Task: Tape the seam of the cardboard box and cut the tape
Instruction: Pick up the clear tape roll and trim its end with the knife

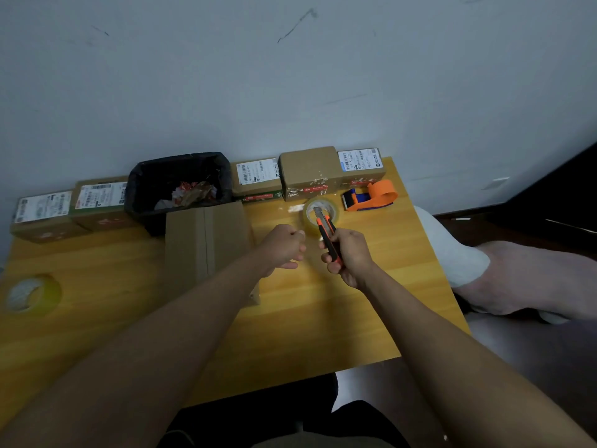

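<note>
A plain cardboard box [206,244] lies in the middle of the yellow table [307,318], its centre seam running away from me. To its right stands a roll of clear tape [332,212]. My right hand [350,257] is closed around an orange and black utility knife [326,229], blade end pointing up at the roll. My left hand [284,247] sits just left of the knife with fingers pinched together; a thin clear strip of tape seems to be between them, but I cannot make it out for sure.
A black bin [181,189] with scraps stands behind the box. Labelled parcels [310,173] line the wall edge. An orange tape dispenser [371,195] sits at the back right. Another tape roll [32,294] lies at the left. Someone's leg [517,279] is right of the table.
</note>
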